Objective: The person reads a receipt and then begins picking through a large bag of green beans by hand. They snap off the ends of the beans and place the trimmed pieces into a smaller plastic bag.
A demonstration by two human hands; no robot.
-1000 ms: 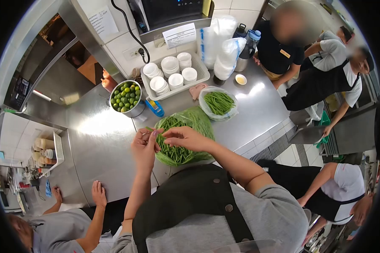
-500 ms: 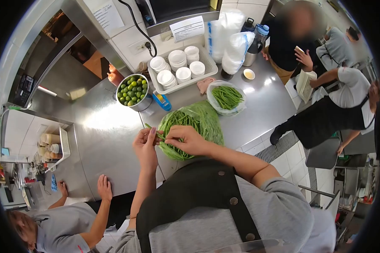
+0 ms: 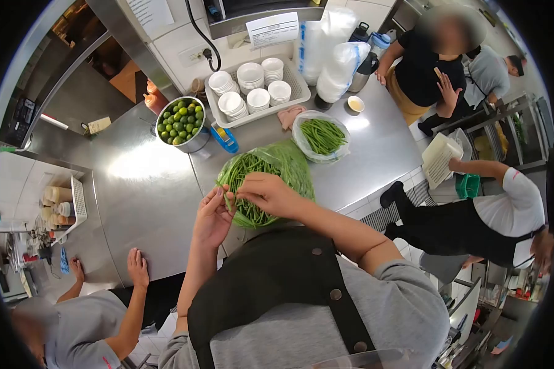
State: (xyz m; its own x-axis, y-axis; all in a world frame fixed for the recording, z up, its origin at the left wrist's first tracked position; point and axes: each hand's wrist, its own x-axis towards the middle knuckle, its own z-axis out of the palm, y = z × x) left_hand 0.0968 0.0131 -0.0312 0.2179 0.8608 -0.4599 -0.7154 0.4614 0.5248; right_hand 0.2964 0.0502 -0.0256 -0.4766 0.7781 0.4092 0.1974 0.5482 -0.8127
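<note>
Both my hands are over a large clear plastic bag (image 3: 294, 165) of long green beans (image 3: 246, 167) on the steel counter. My left hand (image 3: 214, 212) pinches a green bean (image 3: 225, 189) upright between thumb and fingers. My right hand (image 3: 269, 194) is closed at the same bean, its fingertips pressed together close to the left fingers. Whatever lies inside the right pinch is too small to make out clearly. Behind the large bag sits a smaller container lined with plastic (image 3: 343, 146), holding shorter bean pieces (image 3: 322, 136).
A pot of limes (image 3: 198, 140), a blue tape dispenser (image 3: 224, 140) and a crate (image 3: 301, 92) of white cups stand behind. Plastic-wrapped stacks (image 3: 338, 77) and a small bowl (image 3: 355, 104) are at back right. A co-worker's hand (image 3: 138, 267) rests on the counter, left; other people stand right.
My hands stay together at the bean, with the fingers slightly shifted. The whole view has moved a little. On the right, a person has moved a pale crate outward.
</note>
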